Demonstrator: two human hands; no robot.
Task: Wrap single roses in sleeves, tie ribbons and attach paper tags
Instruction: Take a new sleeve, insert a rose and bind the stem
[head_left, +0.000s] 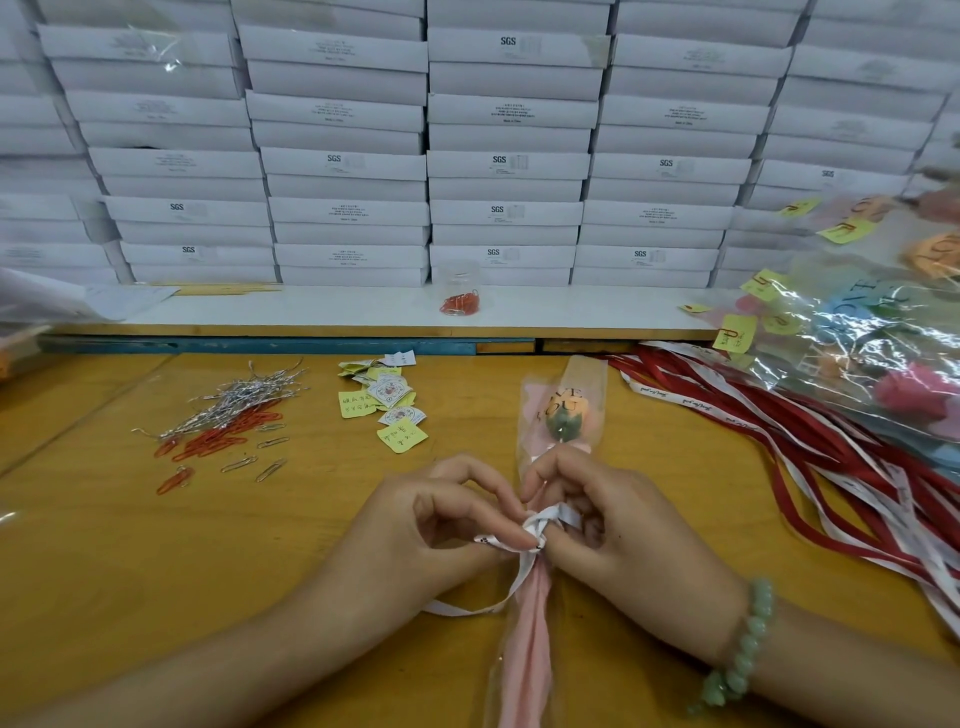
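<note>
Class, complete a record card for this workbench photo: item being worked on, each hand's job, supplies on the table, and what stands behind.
Item: sleeved rose lying on the wooden table, white ribbon looped round its sleeve
Left hand: pinches the white ribbon at the knot
Right hand: grips the sleeved rose beside the knot
Supplies: paper tags, paper clips, loose red and white ribbons
Finished: wrapped roses at the right
Behind: jar of red paper clips, stacked white boxes
</note>
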